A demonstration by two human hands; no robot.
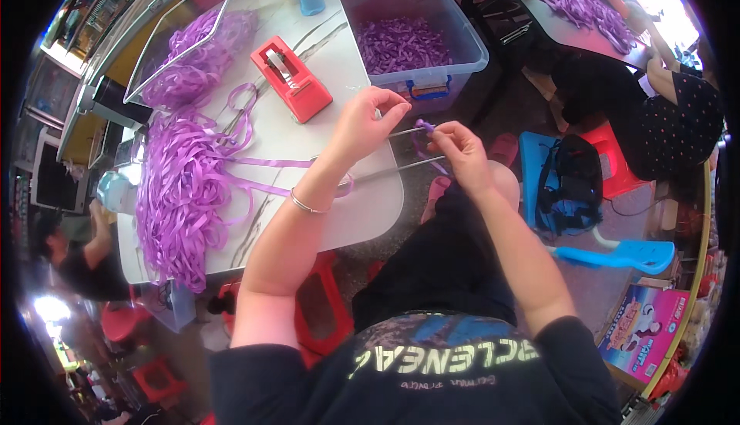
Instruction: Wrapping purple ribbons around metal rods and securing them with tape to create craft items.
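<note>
Two thin metal rods [401, 167] stick out past the rounded edge of the white marbled table [362, 217]. Purple ribbon [421, 136] is looped around the far rod's tip. My right hand [465, 159] pinches this ribbon by the rod's end. Just left of it, my left hand [364, 123] is raised over the rods, thumb and fingers drawn together; whatever they hold, if anything, is too small to make out. A strand of ribbon [270, 163] runs from under my left forearm back to a big tangled heap of purple ribbon [181, 193] on the table.
A red tape dispenser [301, 89] stands on the table beyond my left hand. Behind the table edge is a clear plastic bin [470, 55] full of small purple ribbon pieces. A black bag [570, 182] lies on a blue seat at right. Other people sit at both sides.
</note>
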